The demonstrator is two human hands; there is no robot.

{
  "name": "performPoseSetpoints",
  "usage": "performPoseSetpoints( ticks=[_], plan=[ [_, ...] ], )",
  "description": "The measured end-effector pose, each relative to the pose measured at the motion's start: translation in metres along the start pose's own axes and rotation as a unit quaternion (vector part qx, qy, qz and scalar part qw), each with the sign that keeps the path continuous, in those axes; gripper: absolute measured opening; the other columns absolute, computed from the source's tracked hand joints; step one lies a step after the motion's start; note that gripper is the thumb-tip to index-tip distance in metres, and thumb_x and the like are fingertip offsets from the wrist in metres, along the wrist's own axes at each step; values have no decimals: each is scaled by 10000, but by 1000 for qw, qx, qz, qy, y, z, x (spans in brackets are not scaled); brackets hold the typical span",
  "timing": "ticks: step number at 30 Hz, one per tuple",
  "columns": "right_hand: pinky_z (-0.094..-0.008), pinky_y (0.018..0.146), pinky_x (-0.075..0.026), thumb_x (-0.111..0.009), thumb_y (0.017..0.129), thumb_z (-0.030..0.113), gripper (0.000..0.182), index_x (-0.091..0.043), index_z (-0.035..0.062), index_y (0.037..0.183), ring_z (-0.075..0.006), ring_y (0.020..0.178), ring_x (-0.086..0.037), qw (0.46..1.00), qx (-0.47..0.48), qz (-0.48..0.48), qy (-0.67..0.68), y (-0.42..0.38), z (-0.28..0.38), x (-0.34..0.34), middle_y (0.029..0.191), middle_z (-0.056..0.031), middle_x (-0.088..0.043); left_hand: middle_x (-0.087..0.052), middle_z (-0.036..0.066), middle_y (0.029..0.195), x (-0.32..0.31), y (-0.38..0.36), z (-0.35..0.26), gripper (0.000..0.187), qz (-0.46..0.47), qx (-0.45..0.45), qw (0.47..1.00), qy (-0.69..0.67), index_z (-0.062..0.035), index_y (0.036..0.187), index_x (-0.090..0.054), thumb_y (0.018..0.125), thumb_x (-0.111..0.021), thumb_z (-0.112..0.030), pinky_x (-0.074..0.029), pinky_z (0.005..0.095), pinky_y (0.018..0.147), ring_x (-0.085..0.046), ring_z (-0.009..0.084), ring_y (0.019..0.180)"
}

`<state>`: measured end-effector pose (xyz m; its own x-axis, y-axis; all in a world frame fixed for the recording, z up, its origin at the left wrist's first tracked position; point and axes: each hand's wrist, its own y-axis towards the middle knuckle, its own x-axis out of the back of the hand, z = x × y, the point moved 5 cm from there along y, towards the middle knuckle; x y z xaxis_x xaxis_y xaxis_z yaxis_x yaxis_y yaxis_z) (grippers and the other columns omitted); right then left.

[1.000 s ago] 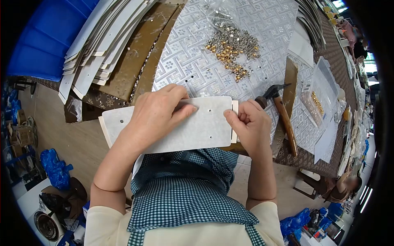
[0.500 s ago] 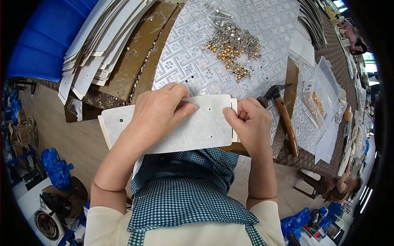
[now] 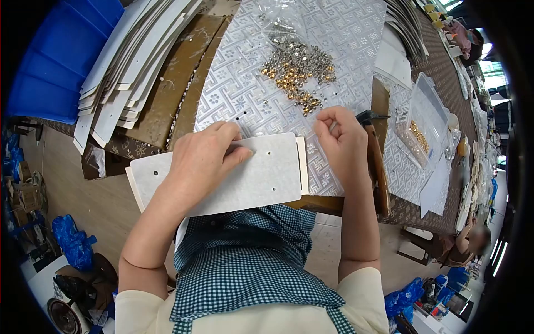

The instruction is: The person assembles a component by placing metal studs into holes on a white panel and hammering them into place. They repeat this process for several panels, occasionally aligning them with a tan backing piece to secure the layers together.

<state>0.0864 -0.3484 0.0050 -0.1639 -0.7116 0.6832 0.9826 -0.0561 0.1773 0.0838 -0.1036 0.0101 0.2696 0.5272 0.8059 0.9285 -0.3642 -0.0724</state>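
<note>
My left hand (image 3: 203,164) lies over a pale grey panel (image 3: 250,181) with small punched holes, its fingers curled round the far edge and the thumb pressed on top. A cream layer (image 3: 302,167) sticks out from under the panel's right end. Off to the right, my right hand (image 3: 342,139) is raised apart from the panel with its fingers curled in a pinch. Whatever sits between those fingertips is too small to make out. Just beyond that hand lie loose silver and gold metal studs (image 3: 303,67). A hammer (image 3: 380,172) rests beside my right forearm, partly hidden.
Stacked pale panels (image 3: 119,72) lie at the left next to a blue bin (image 3: 55,61). On the right stands a clear plastic box (image 3: 425,119) with gold pieces. A clear bag (image 3: 281,19) sits behind the studs. Another person (image 3: 467,245) is at the far right.
My right hand has let go of the panel's right end and moved up and away from it, towards the studs. My left hand keeps its hold on the panel.
</note>
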Motion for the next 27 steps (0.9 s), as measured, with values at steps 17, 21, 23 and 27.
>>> performPoseSetpoints(
  ticks=[17,21,23,27],
  plan=[
    [-483,750,-528,-628,894,152,119,-592,63,964,-382,874,-661,990,-36,52,-126,30,4,-18,964,-154,-628,-671,167,873,-1,-2,2,274,-21,10,1000,-9,-8,933,-639,806,-775,-209,-516,391,694,-668,338,781],
    [-469,730,-528,-621,851,136,63,-612,84,886,-347,851,-668,988,-15,28,-154,35,3,-23,928,-125,-645,-665,182,861,-1,-2,2,276,-29,-6,1000,-9,14,922,-637,799,-776,-190,-513,391,704,-660,338,776],
    [-470,734,-531,-620,855,142,68,-620,79,881,-347,856,-671,986,-11,29,-167,38,-1,-27,928,-127,-647,-664,183,857,0,-2,2,273,-34,-5,999,-14,16,921,-638,800,-776,-187,-511,388,702,-657,337,771],
    [-472,735,-535,-623,859,143,73,-630,72,869,-347,852,-675,987,-9,21,-161,38,-2,-25,923,-125,-652,-670,184,856,-1,-3,4,285,-35,-13,999,-20,16,926,-644,802,-782,-200,-509,388,702,-656,336,768]
  ],
)
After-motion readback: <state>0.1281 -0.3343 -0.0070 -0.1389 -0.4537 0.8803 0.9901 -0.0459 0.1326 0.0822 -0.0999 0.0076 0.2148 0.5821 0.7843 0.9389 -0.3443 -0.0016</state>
